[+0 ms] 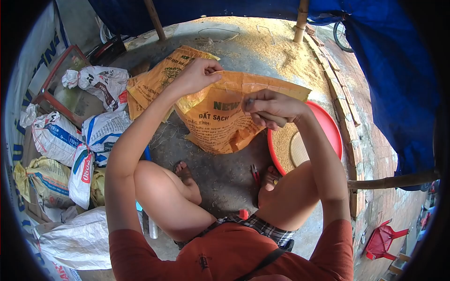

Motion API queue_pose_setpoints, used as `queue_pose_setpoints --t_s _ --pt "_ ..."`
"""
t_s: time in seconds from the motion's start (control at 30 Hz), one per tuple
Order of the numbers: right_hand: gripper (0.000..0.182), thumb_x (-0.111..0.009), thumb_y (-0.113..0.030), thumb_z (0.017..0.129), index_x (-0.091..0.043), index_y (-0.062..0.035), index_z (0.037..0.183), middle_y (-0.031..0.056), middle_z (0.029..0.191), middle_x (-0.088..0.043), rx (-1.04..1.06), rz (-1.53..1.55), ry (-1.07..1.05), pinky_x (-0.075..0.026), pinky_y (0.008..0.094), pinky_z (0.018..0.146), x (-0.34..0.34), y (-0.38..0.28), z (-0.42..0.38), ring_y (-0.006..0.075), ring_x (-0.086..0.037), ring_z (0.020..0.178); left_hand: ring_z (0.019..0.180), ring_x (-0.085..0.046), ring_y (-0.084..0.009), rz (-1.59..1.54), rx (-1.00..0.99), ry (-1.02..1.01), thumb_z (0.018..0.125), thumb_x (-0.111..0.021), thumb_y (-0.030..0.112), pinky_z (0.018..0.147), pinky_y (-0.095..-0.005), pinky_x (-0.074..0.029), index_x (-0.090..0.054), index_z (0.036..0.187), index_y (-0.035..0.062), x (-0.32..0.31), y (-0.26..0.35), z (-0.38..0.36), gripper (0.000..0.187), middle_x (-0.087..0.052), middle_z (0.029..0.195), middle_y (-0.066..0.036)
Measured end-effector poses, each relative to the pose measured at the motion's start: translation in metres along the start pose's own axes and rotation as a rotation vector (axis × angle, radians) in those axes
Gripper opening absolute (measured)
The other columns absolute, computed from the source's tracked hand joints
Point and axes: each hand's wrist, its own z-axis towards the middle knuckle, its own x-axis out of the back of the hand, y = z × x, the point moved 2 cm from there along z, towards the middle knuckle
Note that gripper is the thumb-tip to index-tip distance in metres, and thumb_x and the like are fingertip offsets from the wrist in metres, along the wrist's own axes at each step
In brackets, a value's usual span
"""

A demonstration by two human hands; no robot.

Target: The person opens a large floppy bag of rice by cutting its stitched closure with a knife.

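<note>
An orange woven sack (220, 129) with printed lettering stands between my knees, its top edge stretched nearly level. At the left part of that edge, my left hand (201, 75) is closed in a pinch on the sack. My right hand (272, 108) is a closed fist in front of the sack's upper right part. Something tan and rounded shows under its fingers, but I cannot make out what it is. A second orange sack (152, 84) lies behind my left forearm. Pliers (255, 173) with red handles rest on the floor by my right foot.
To the right, a red basin (328, 136) holds grain and a round tan disc (298, 149). Loose grain (286, 51) covers the floor behind, beside a row of bricks (342, 107). Stuffed white sacks (56, 136) crowd the left. A red stool (384, 240) lies at the lower right.
</note>
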Motion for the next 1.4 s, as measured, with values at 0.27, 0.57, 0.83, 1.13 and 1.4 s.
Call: queue_pose_setpoints --t_s 0.27,0.57,0.83,1.13,1.4 --pt "0.026 -0.066 -0.017 0.079 -0.057 -0.0085 0.102 0.0141 0.066 -0.060 0.605 -0.895 0.877 -0.045 0.0379 0.057 -0.013 0.001 0.030 0.0291 -0.061 0.061 0.081 -0.063 -0.0159 -0.087 0.034 -0.001 0.081 -0.065 0.013 0.074 -0.0295 -0.049 -0.063 0.100 -0.0020 -0.003 0.002 0.002 0.024 -0.067 0.085 -0.012" --pt "0.018 -0.061 -0.019 0.081 -0.056 -0.0067 0.093 0.0172 0.065 -0.060 0.587 -0.908 0.901 -0.046 0.0450 0.056 -0.013 0.005 0.051 0.0364 -0.060 0.064 0.081 -0.064 -0.0156 -0.165 0.024 -0.020 0.081 -0.065 0.012 0.074 -0.0291 -0.048 -0.062 0.102 -0.0019 -0.004 0.000 0.001 0.025 -0.067 0.085 -0.011" --pt "0.020 -0.060 -0.016 0.082 -0.054 0.0032 0.081 0.0115 0.054 -0.056 0.334 -0.483 0.720 -0.044 0.0347 0.046 -0.004 0.000 0.037 0.0260 -0.058 0.050 0.082 -0.061 -0.0132 -0.105 0.066 0.023 0.082 -0.064 0.012 0.075 -0.0270 -0.048 -0.063 0.098 -0.0014 -0.003 0.004 -0.002 0.021 -0.065 0.085 -0.008" --pt "0.022 -0.058 -0.017 0.082 -0.057 0.0047 0.086 0.0105 0.067 -0.060 0.421 -0.566 0.759 -0.045 0.0284 0.042 -0.001 0.014 0.040 0.0168 -0.058 0.047 0.082 -0.058 -0.0147 0.084 -0.069 0.135 0.080 -0.063 0.007 0.075 -0.0299 -0.045 -0.058 0.096 -0.0010 -0.004 0.030 -0.015 0.019 -0.062 0.086 -0.006" --pt "0.022 -0.058 -0.016 0.081 -0.057 0.0045 0.089 0.0118 0.065 -0.060 0.210 -0.184 0.693 -0.045 0.0293 0.042 -0.004 0.008 0.036 0.0167 -0.057 0.045 0.095 -0.050 -0.0286 0.451 -0.446 0.332 0.071 -0.060 0.002 0.082 -0.0359 -0.041 -0.053 0.086 0.0018 -0.006 0.055 -0.044 0.017 -0.052 0.092 -0.011"
